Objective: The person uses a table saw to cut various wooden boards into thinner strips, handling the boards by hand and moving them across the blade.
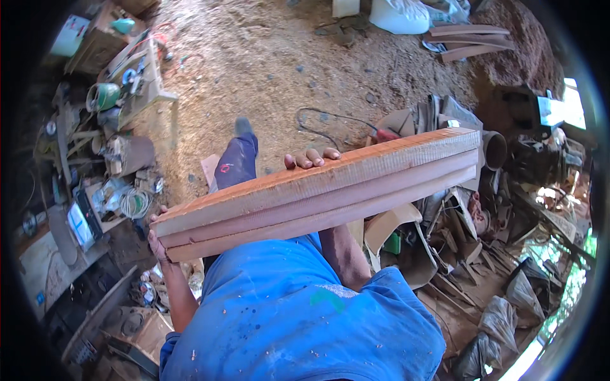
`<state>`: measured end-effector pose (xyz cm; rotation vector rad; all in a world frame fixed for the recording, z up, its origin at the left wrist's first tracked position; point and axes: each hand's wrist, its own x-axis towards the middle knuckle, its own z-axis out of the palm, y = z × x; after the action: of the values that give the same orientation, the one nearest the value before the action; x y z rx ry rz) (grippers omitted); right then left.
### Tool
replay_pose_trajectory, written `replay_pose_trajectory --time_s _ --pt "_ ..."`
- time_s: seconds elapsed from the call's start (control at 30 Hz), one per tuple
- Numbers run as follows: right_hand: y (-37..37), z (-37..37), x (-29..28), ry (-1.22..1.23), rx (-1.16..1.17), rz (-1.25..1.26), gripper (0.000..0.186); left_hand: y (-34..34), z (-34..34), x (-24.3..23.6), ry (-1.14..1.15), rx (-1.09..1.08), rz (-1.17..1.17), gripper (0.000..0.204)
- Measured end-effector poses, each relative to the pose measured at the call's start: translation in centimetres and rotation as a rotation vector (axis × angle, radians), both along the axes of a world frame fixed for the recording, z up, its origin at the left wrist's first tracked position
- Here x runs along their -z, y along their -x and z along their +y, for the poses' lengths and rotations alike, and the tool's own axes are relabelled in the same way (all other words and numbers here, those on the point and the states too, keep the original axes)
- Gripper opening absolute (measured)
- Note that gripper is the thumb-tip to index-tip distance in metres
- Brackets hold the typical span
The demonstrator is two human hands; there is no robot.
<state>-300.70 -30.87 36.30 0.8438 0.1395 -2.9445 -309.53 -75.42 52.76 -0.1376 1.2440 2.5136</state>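
Note:
A stack of wooden boards (318, 187), reddish-orange on the top edge and pale on the sawn sides, lies diagonally across the front of my body, above my blue shirt. My left hand (159, 241) grips its left end, with fingers at the end face. My right hand (312, 159) holds it near the middle: the fingertips curl over the far top edge, and the rest of that hand is hidden behind the wood. One of my feet (243, 127) shows beyond the boards on the dusty floor.
Sawdust covers the floor (254, 70). A cluttered bench (152, 89) with coiled cable (133, 203) lines the left. A red tool (386, 135) with a black cord lies ahead. Offcuts and scrap (470, 241) crowd the right. Curved wooden pieces (470, 41) and white sacks (397, 16) sit at the back.

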Motion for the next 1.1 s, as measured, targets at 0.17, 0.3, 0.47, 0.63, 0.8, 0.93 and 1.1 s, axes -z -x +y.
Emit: replay_pose_trajectory --time_s 0.17,0.3,0.47,0.63,0.8,0.93,1.1 --pt "3.2 7.6 0.7 -0.085 0.169 -0.073 0.067 10.8 6.9 5.3 0.104 0.209 -0.192 0.041" --pt "7.0 14.2 2.4 -0.120 0.344 -0.161 0.067 19.3 16.9 6.1 0.218 0.210 -0.373 0.062" --pt "13.7 21.0 2.1 -0.097 0.577 -0.257 0.068 33.4 25.5 9.1 0.150 0.484 -0.480 0.073" --pt "21.0 28.2 0.2 -0.084 0.739 -0.294 0.068 40.6 33.9 11.6 0.050 0.644 -0.612 0.072" --pt "26.5 38.3 -0.5 -0.070 0.854 -0.303 0.068 44.6 43.8 14.9 0.024 0.734 -0.823 0.073" --pt "28.1 50.7 1.4 -0.067 0.942 -0.334 0.069 46.8 57.3 18.2 -0.018 0.811 -0.994 0.075" --pt "30.1 77.8 1.5 -0.162 1.057 -0.304 0.069 48.1 84.1 21.3 0.069 0.917 -1.055 0.081"
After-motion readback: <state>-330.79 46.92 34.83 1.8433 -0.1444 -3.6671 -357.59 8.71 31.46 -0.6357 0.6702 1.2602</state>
